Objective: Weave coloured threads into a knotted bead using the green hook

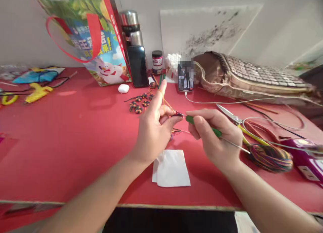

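My left hand [152, 135] pinches a small dark red crochet piece [178, 114] between thumb and fingers, its index finger stretched up. Thin orange yarn [167, 103] runs from that finger down to the piece. My right hand [219, 135] grips a crochet hook [189, 119] by its green handle, with the metal tip at the crochet piece. Its thin metal shaft sticks out behind the palm. Several small multicoloured crochet flowers [138, 109] lie on the red table beyond my left hand. Loose yarn ends show below the piece, partly hidden by my fingers.
Folded white paper [174, 169] lies near the front edge. Scissors [230, 115], a multicoloured yarn skein [271, 158] and a purple power strip [302, 159] are on the right. Behind stand a shopping bag [101, 58], a dark phone [137, 66], a lit phone [186, 78] and a handbag [242, 74]. A yellow glue gun [37, 92] lies left.
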Tool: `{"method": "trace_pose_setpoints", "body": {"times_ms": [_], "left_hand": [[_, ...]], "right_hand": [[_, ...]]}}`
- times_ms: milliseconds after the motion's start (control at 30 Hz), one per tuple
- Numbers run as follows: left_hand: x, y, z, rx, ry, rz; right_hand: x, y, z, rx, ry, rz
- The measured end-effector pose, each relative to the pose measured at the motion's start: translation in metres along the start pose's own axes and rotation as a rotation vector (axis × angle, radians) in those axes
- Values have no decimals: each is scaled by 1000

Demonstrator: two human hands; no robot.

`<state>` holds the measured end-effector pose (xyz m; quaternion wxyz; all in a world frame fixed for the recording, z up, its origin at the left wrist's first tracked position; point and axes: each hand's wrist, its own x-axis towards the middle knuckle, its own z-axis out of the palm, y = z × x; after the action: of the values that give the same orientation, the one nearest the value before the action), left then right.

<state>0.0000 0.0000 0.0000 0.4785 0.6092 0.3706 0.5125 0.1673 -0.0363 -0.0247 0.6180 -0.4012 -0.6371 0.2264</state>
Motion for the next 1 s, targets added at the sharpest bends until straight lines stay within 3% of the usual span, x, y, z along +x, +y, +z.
{"method": "trace_pose_setpoints", "body": {"times_ms": [167,333,500,733,867,1000], "left_hand": [[-5,-1,5,-83,-65,-119],[3,13,-1,-282,-117,-289],[4,17,-6,-301,-142,-277],[-2,10,5,-238,-60,-217],[3,16,-2,-333,-146,-321],[8,20,-11,-332,-190,-345]], "right_hand": [[-2,0,6,-175,19,-132],[-7,2,6,-57,39,-174],[-4,1,2,13,8,-158],[-4,0,7,-327,28,-270],[-5,1,4,-279,3,-384],[-2,-1,-1,-189,-49,-366]]}}
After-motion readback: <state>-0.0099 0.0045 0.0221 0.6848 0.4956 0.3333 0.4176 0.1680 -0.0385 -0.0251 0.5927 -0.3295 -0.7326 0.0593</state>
